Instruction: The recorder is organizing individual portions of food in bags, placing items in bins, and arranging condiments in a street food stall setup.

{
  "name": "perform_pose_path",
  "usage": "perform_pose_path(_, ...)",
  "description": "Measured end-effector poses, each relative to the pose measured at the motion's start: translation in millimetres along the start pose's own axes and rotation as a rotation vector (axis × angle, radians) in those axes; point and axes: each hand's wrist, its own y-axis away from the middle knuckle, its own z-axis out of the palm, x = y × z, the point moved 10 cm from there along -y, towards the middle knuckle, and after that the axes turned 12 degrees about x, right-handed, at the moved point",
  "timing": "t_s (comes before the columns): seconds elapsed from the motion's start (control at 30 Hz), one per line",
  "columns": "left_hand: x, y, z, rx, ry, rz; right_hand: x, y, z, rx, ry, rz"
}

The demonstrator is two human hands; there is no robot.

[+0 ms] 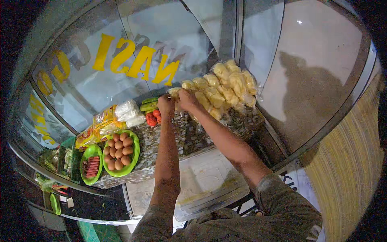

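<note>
My left hand (166,106) and my right hand (186,99) are close together at the back of the pebbled shelf (181,133). Between them is a small clear plastic bag of pale yellow food (173,91); the fingers of both hands are closed at it and partly hidden. More such bags (216,93) are piled to the right of my right hand. Just left of my left hand lie green cucumbers (148,104) and red tomatoes (151,119). White plastic-wrapped packs (127,111) rest farther left.
Brown eggs (118,148) fill a green plate (134,151), next to red sausages (92,167) on another green plate (85,178). Yellow printed packets (99,127) lie behind them. A lettered glass pane (136,27) encloses the back; a white board (208,181) lies in front.
</note>
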Motion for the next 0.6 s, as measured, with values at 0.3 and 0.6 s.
perform_pose_path(0.3, 43, 27, -26, 0.088, 0.007, 0.001, 17, 3, -22, 0.394, -0.274, -0.157)
perform_pose_path(0.6, 90, 29, -9, 0.090, 0.765, -0.081, 8, -2, -94, 0.478, -0.170, -0.142)
